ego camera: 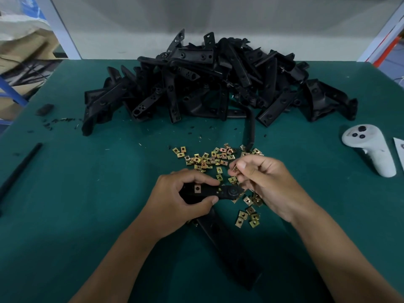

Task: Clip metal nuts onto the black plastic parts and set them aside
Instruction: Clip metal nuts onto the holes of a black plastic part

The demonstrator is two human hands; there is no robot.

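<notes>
My left hand (185, 193) grips a black plastic part (227, 192) just above the green table; one brass-coloured metal nut (197, 188) sits clipped on it near my fingers. The part's long leg (229, 243) runs down toward me. My right hand (262, 182) hovers to the right of the part's tip and pinches a single metal nut (234, 169) between thumb and forefinger. Several loose nuts (209, 159) lie scattered on the table behind and under my hands.
A big heap of black plastic parts (218, 79) fills the back of the green table (87, 193). A white hand controller (369, 147) lies at the right. A thin black rod (19, 169) lies at the left edge, a small black block (44, 109) further back.
</notes>
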